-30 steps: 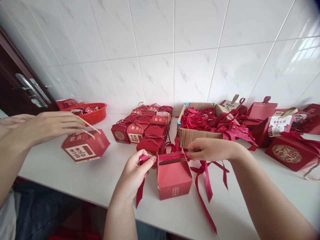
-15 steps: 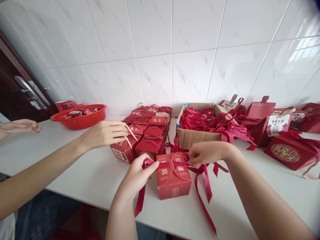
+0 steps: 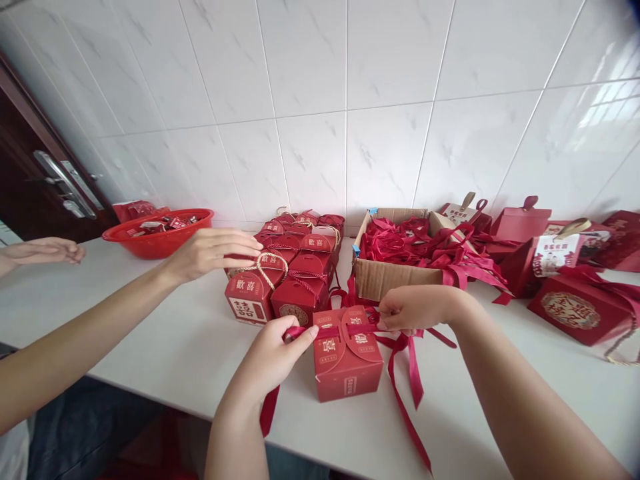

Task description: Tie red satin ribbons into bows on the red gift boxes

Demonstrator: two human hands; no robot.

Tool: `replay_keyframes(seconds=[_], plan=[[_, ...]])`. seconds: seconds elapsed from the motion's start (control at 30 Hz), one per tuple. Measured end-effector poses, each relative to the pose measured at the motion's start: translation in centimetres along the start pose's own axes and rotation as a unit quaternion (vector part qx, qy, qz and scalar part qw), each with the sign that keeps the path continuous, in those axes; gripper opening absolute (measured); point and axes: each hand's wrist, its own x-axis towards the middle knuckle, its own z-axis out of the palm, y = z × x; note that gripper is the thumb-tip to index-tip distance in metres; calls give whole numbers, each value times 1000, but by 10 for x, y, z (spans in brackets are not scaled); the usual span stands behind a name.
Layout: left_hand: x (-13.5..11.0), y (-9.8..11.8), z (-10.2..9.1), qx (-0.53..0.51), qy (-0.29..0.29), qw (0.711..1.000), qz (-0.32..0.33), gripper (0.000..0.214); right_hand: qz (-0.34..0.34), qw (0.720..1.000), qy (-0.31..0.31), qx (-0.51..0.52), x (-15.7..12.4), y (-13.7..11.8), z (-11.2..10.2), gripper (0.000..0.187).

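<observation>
A red gift box (image 3: 349, 373) with interlocking curved flaps and pale lettering stands on the white table before me. Dark red ribbon (image 3: 327, 331) runs through slots in its top. My left hand (image 3: 285, 347) pinches the ribbon at the box's left side, its tail hanging below my wrist toward the table edge. On the other side my right hand (image 3: 407, 310) has closed fingers on the ribbon's right part. Longer ribbon tails lie on the table under and beside that hand. The fingertips of my right hand are partly hidden.
A co-worker's hand (image 3: 217, 252) hovers by rows of finished red boxes (image 3: 303, 293) with cord handles. Behind stands a cardboard box (image 3: 395, 279) full of ribbons. More boxes (image 3: 575, 307) stand at right, and a red basin (image 3: 157, 247) with small packets sits at far left.
My left hand has drawn slightly left and down with the ribbon, while my right hand barely moved. The co-worker's hand has let go of the cord handle and risen a little.
</observation>
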Motion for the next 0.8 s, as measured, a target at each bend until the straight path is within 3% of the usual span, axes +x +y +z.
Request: replay_keyframes(seconds=[0.23, 0.6, 0.73, 0.8], plan=[[1, -2, -7, -58, -79, 995, -25, 45, -2, 1000, -11, 1, 8, 4, 2, 27], [4, -4, -8, -46, -73, 995, -56, 40, -2, 999, 14, 30, 5, 2, 1, 19], [3, -2, -15, -167, -28, 985, -25, 38, -5, 995, 66, 72, -13, 0, -3, 21], [2, -2, -19, -269, -31, 963, 9, 37, -71, 985, 80, 137, -23, 0, -6, 30]])
